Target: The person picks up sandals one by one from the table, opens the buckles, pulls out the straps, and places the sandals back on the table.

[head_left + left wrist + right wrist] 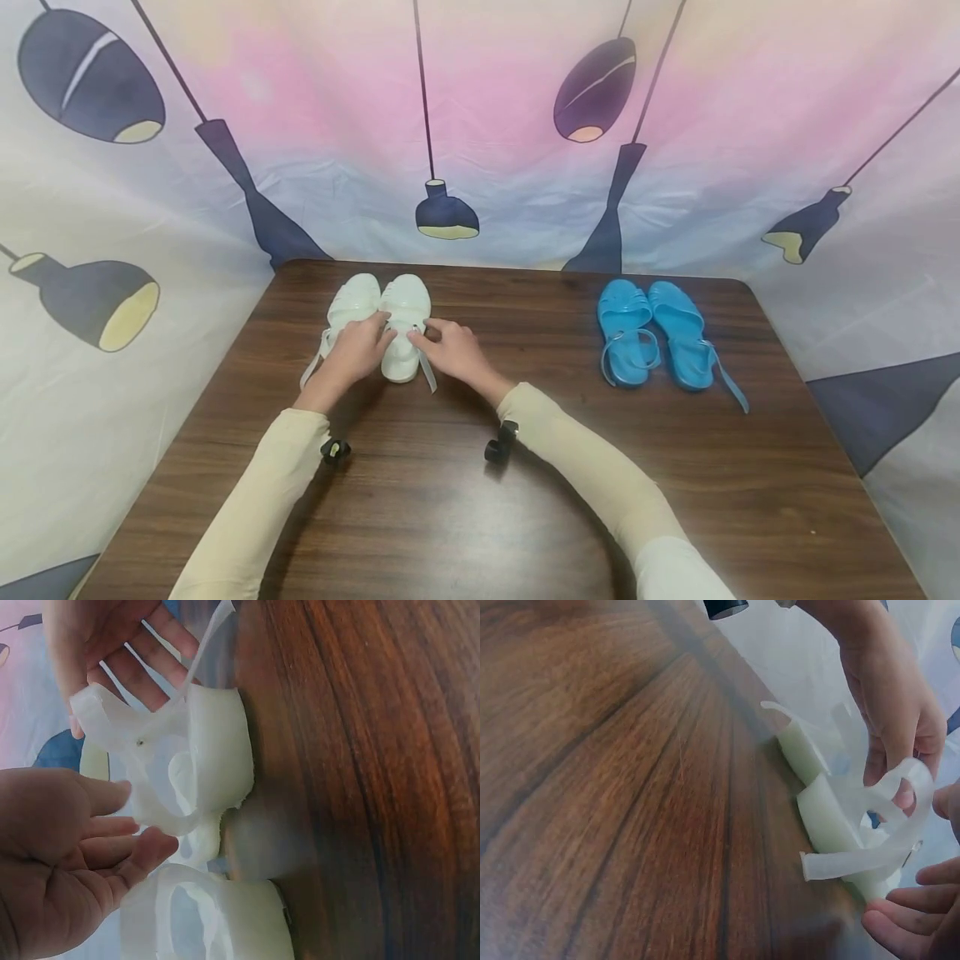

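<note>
In the head view, a pair of pale whitish sandals lies at the left of the table. My left hand (356,348) is by the left side of the right-hand pale sandal (406,296), next to the left-hand pale sandal (356,297). Its thumb and fingertips stand apart near the ankle strap (165,817); whether they touch it is unclear. On the other side, my right hand (456,350) has its fingers extended and spread around the strap's buckle side (911,851). A loose strap end (428,373) hangs toward the table.
A pair of blue sandals, one (626,302) beside the other (678,312), stands at the right of the brown wooden table (510,517). A patterned cloth (495,108) hangs behind the table's far edge. Small black cameras (498,447) sit at both wrists.
</note>
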A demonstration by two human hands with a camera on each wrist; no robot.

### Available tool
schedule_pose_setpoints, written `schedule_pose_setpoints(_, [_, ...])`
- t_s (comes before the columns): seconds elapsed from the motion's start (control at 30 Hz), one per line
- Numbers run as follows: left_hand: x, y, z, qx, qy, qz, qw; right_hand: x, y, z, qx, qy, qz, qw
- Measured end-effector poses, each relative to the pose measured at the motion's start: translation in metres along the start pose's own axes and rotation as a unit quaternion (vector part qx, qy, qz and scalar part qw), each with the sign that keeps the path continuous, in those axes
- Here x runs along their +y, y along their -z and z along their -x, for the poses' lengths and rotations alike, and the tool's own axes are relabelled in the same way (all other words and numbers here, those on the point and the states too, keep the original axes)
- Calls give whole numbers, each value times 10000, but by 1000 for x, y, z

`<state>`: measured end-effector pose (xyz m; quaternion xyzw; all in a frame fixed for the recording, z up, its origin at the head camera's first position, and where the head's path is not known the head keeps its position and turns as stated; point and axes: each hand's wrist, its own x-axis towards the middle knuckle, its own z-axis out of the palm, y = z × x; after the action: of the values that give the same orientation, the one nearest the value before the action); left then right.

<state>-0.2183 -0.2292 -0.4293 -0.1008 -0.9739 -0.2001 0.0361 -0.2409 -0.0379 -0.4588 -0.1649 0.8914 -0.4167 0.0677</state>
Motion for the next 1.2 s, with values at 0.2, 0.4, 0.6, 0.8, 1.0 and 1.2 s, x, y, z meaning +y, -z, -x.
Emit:
schedule_pose_setpoints(0.2, [-3,-1,-3,22,-158,-56,9999,0,-3,-3,-245,-306,-152,9991])
schedule_pose_setpoints(0.4, [-3,0,-5,-71,-149,11,9999,1,-6,-5,-439,-399,-305,9978])
schedule_pose_setpoints(0.6, [-4,-2,-5,-89,-166,26,9998,2,-8,-7,-380,-267,-339,9983])
schedule_pose_setpoints(0.8, [-5,-2,-6,8,-295,57,9995,3,-7,-9,-427,-278,-859,9950])
schedule_pose_setpoints(1.0, [-5,-2,-8,144,-365,128,9991,1,-2,-9,-496,-400,-1725,9829])
schedule_pose_setpoints(1.2, [-6,-4,-6,317,-574,189,9977,3,-2,-8,-376,-565,-2222,9726])
